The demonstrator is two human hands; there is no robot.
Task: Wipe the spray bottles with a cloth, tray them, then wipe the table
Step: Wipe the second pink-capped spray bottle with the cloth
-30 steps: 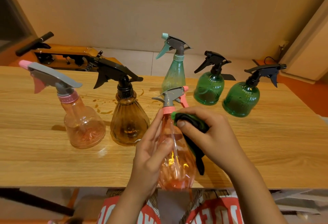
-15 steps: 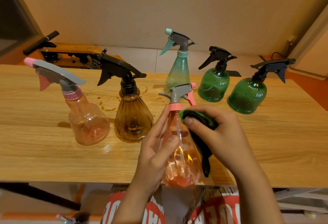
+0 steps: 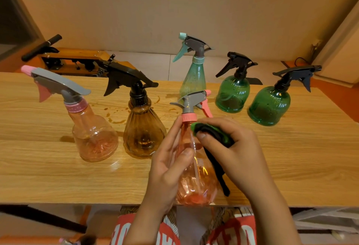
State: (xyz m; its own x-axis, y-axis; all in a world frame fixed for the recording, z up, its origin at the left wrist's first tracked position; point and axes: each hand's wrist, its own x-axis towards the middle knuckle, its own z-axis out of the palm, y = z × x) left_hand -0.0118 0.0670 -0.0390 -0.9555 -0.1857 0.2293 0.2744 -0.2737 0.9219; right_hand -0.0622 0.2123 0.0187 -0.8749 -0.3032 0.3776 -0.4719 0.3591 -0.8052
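My left hand (image 3: pixel 168 164) grips a clear pink spray bottle (image 3: pixel 196 178) with a grey and pink trigger head, held above the table's near edge. My right hand (image 3: pixel 236 153) holds a dark cloth with a green edge (image 3: pixel 212 134) and presses it against the bottle's shoulder, just under the pink collar. A strip of the cloth hangs down the bottle's right side. On the wooden table (image 3: pixel 291 157) stand another pink bottle (image 3: pixel 93 138), an amber bottle (image 3: pixel 142 132), a tall teal bottle (image 3: pixel 193 81) and two round green bottles (image 3: pixel 232 94) (image 3: pixel 270 106). No tray is in view.
Brownish liquid spots (image 3: pixel 116 116) mark the table between the amber bottle and the far pink one. Behind the table's far left edge stands a wooden bench with black hardware (image 3: pixel 77 62). A wall runs along the back.
The cloth has stayed at the bottle's shoulder with only slight shifts of my right hand. The view has shifted a little; both hands keep their hold.
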